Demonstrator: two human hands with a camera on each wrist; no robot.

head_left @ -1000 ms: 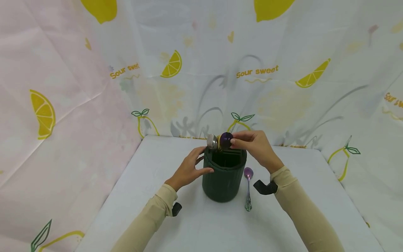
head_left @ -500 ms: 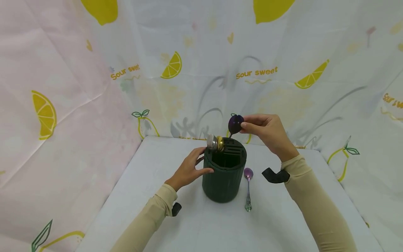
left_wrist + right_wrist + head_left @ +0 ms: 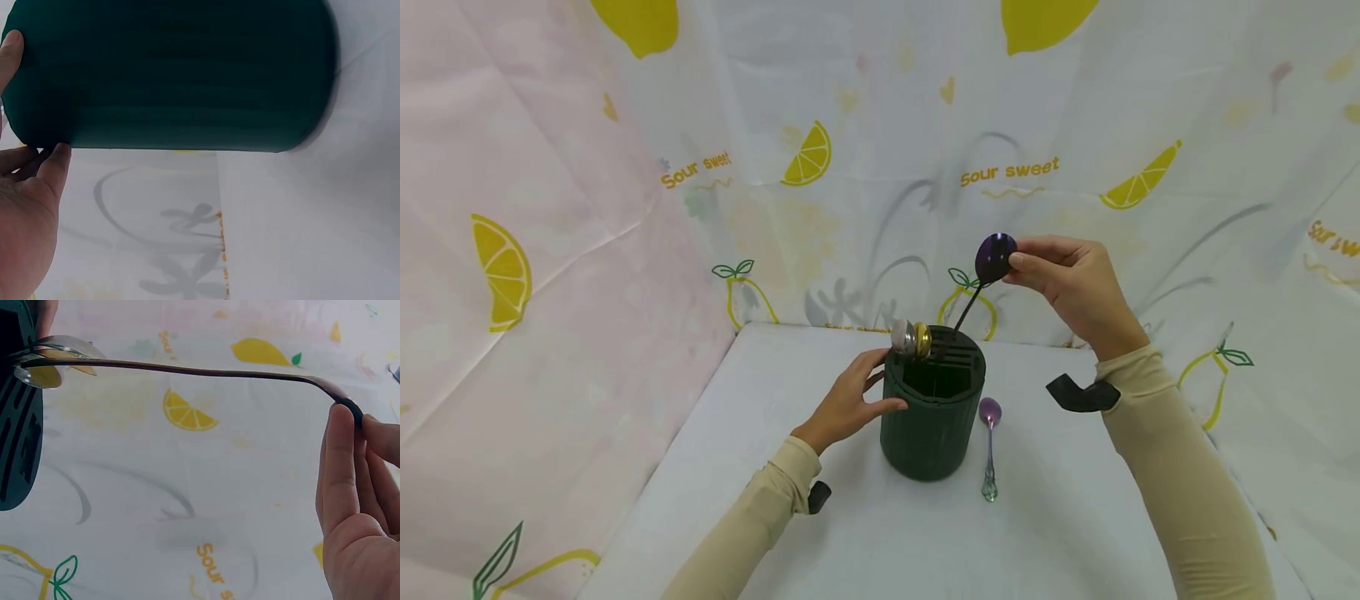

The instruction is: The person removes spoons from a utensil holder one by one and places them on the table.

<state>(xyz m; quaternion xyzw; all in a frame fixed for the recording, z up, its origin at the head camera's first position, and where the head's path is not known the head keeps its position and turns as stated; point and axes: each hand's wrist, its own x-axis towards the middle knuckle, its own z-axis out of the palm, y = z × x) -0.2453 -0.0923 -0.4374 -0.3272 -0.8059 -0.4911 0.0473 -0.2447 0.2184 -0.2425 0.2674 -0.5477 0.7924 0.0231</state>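
Dark spoon point(image 3: 996, 258): bowl now higher, at 1 o'clock from the holder point(image 3: 928, 442). A second ago it sat down at the rim beside the gold spoon point(image 3: 922, 340); half a second ago, partway up. Long stem now shows, running down toward 7 o'clock to the holder's top; can't tell if the tip sits in a slot.

Right hand point(image 3: 1071, 283) has gone up and out with it, thumb and fingers pinched on the bowl's edge. Left hand point(image 3: 850, 404), same spot as before, at 9 o'clock, thumb and fingers gripping round the holder's upper side. Silver spoon point(image 3: 904, 337) and gold spoon unmoved, bowls at the rim about 11 o'clock. Pink spoon point(image 3: 990, 448) unmoved on the table point(image 3: 887, 542), 4 o'clock.

Writing: backdrop point(image 3: 887, 83) reads "Sour sweet" in orange, toward 10 and 1 o'clock; another cut off at the right edge, 2 o'clock. Right wrist view: "Sour s", rest cropped.
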